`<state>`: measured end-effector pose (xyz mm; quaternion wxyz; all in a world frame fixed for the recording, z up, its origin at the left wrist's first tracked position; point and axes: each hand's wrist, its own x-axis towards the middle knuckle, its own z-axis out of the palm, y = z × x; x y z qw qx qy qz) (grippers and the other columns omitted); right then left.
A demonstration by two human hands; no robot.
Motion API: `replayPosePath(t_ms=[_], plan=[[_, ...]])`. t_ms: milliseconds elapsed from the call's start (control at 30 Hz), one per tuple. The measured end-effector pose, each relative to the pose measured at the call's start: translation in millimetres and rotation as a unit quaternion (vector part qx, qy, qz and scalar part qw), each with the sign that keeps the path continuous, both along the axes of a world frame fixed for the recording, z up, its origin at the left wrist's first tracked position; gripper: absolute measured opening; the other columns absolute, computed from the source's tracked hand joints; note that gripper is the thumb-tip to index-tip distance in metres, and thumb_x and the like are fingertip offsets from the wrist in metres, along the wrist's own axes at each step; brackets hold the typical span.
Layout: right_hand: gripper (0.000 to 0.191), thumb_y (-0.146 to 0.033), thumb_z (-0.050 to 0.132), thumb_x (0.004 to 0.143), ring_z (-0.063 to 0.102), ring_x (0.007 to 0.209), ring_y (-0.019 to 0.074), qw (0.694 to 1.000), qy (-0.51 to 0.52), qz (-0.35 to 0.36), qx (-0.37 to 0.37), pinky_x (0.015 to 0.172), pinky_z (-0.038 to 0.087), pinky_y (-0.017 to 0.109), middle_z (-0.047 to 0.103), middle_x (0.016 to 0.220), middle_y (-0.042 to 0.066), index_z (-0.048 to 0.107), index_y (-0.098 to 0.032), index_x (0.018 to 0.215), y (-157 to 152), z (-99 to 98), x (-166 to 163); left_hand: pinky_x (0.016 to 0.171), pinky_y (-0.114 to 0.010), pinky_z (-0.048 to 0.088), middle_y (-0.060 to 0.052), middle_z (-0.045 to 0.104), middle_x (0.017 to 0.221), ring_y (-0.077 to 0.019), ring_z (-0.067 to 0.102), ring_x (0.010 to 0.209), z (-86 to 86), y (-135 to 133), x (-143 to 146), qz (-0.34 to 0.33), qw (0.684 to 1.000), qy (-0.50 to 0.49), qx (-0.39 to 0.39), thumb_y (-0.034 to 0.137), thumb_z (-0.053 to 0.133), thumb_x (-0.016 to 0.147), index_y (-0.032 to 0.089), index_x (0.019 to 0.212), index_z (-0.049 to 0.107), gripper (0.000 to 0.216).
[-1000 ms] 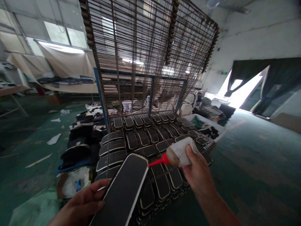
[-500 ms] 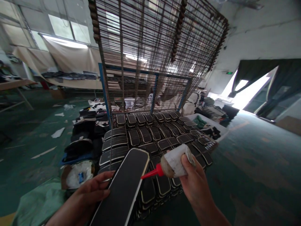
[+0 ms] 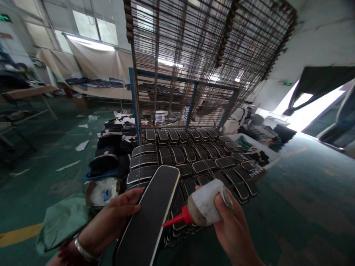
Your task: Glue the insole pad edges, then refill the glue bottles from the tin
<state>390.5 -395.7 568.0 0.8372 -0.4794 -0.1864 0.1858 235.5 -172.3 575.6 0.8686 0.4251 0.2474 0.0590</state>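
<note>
My left hand (image 3: 123, 208) grips the left edge of a long, dark panel with rounded corners (image 3: 151, 210), fingers along its side. A pale line runs along the panel's rim; its lower end passes out of view. In my right hand (image 3: 231, 223) is a squeeze bottle (image 3: 206, 203), whitish and stained, lying tilted on its side. Its red nozzle (image 3: 177, 218) points left, with the tip at the panel's right edge. Behind them, many similar dark pieces with pale rims (image 3: 179, 153) lie in rows on a wire rack.
A tall wire rack (image 3: 188, 48) with hinged shelves rises ahead. On the left floor are a green sack (image 3: 63, 220), an open box with white plastic (image 3: 104, 192) and dark cloth piles (image 3: 107, 147). A white bin (image 3: 273, 155) stands right of the rack.
The bottle's nozzle tip has moved down along the panel's right edge. The camera view has swung slightly left, so the rack appears farther right. Both hands keep their holds.
</note>
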Motion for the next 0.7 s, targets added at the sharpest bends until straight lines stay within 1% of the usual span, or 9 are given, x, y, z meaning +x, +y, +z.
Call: replayPosePath(t_ms=[167, 333, 433, 567, 700], plan=[[0.033, -0.038, 0.069, 0.084, 0.062, 0.099, 0.0297, 0.999, -0.019, 0.041, -0.011, 0.081, 0.054, 0.04, 0.068, 0.107, 0.011, 0.062, -0.023, 0.113, -2, -7.9, -8, 0.072, -0.039, 0.059, -0.012, 0.075, 0.096, -0.0288, 0.073, 0.081, -2.1, 3, 2, 0.009, 1.0, -0.009, -0.01, 0.007, 0.074, 0.065, 0.014, 0.107, 0.062, 0.045], [0.039, -0.036, 0.072, 0.082, 0.063, 0.098, 0.0325, 0.998, -0.022, 0.066, -0.011, 0.078, 0.054, 0.043, 0.069, 0.105, 0.013, 0.06, -0.022, 0.117, -3, -13.6, -15, 0.069, -0.036, 0.059, -0.011, 0.075, 0.092, -0.0261, 0.073, 0.076, -6.0, 8, 2, 0.042, 0.998, -0.018, -0.034, 0.004, 0.074, 0.064, 0.014, 0.107, 0.062, 0.046], [0.04, -0.036, 0.071, 0.082, 0.063, 0.098, 0.0333, 0.997, -0.026, 0.067, -0.006, 0.078, 0.054, 0.045, 0.069, 0.103, 0.014, 0.06, -0.021, 0.117, -2, -13.7, -16, 0.065, -0.034, 0.06, -0.01, 0.075, 0.089, -0.0248, 0.073, 0.072, -7.5, 11, 4, 0.072, 0.996, -0.014, -0.048, 0.001, 0.072, 0.063, 0.014, 0.107, 0.062, 0.046], [0.041, -0.039, 0.073, 0.08, 0.064, 0.096, 0.0328, 0.998, -0.024, 0.052, -0.015, 0.075, 0.055, 0.042, 0.069, 0.104, 0.014, 0.061, -0.022, 0.116, 0, -11.5, -14, 0.061, -0.032, 0.06, -0.008, 0.075, 0.084, -0.0232, 0.073, 0.068, -11.4, 16, 5, 0.128, 0.989, -0.002, -0.068, -0.002, 0.069, 0.064, 0.014, 0.106, 0.062, 0.045], [0.039, -0.039, 0.072, 0.082, 0.063, 0.099, 0.0325, 0.999, -0.035, 0.027, -0.011, 0.076, 0.055, 0.041, 0.067, 0.108, 0.014, 0.06, -0.022, 0.115, 1, -9.9, -9, 0.056, -0.029, 0.06, -0.005, 0.074, 0.079, -0.0215, 0.073, 0.065, -15.4, 16, 7, 0.184, 0.98, -0.003, -0.082, -0.005, 0.063, 0.067, 0.014, 0.097, 0.063, 0.036]])
